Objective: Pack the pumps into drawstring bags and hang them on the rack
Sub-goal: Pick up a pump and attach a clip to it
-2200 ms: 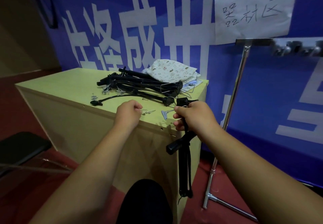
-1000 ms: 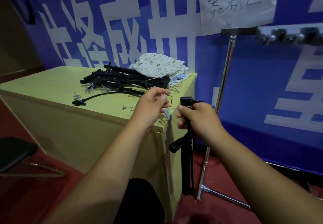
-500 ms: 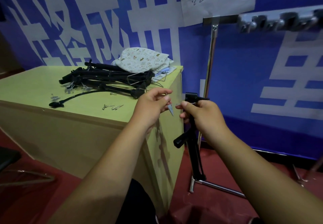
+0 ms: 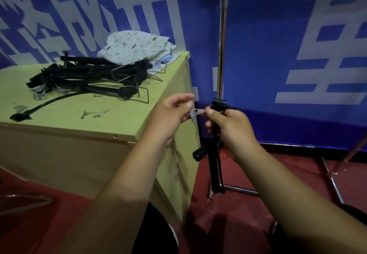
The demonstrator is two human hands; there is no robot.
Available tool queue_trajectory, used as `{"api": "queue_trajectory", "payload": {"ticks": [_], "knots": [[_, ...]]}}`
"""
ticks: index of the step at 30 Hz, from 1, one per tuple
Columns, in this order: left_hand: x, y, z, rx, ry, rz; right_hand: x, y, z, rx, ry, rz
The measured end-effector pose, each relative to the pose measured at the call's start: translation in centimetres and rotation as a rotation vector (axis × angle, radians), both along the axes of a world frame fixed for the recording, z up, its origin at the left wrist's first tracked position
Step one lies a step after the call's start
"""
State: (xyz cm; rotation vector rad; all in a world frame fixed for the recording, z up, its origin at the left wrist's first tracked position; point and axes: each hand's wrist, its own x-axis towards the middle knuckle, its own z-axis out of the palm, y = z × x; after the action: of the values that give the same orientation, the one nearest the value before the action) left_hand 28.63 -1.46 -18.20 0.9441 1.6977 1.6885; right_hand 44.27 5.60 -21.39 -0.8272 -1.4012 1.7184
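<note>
Two hands work just off the near corner of the table (image 4: 123, 122). The right hand (image 4: 232, 132) has its fingers curled round the upper shaft of a black pump (image 4: 216, 166), which hangs upright beside the table edge, in front of the rack (image 4: 222, 41). The left hand (image 4: 170, 114) pinches a small grey plastic fitting (image 4: 193, 115) between thumb and forefinger; its pale loop reaches the right thumb. On the table lie a pile of pumps (image 4: 85, 75), folded patterned drawstring bags (image 4: 135, 45), a loose hose (image 4: 45, 103) and needles (image 4: 95, 113). The blue banner (image 4: 278, 35) carries large white characters, cropped and not readable.
</note>
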Motion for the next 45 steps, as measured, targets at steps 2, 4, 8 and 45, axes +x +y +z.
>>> {"api": "queue_trajectory", "payload": {"ticks": [2, 4, 8, 45], "knots": [[0.4, 0.8, -0.9, -0.018, -0.011, -0.020, 0.1, 0.7, -1.3, -0.029, 0.003, 0.003], [0.5, 1.6, -2.2, -0.047, -0.024, -0.030, 0.4, 1.6, -2.8, -0.034, -0.011, -0.001], [0.8, 3.0, -5.0, -0.122, -0.075, -0.056, 0.8, 3.1, -5.3, -0.058, -0.064, -0.048], [-1.5, 5.9, -13.7, -0.058, -0.848, -0.090, -0.5, 6.9, -9.3, 0.171, -0.356, 0.034]]}}
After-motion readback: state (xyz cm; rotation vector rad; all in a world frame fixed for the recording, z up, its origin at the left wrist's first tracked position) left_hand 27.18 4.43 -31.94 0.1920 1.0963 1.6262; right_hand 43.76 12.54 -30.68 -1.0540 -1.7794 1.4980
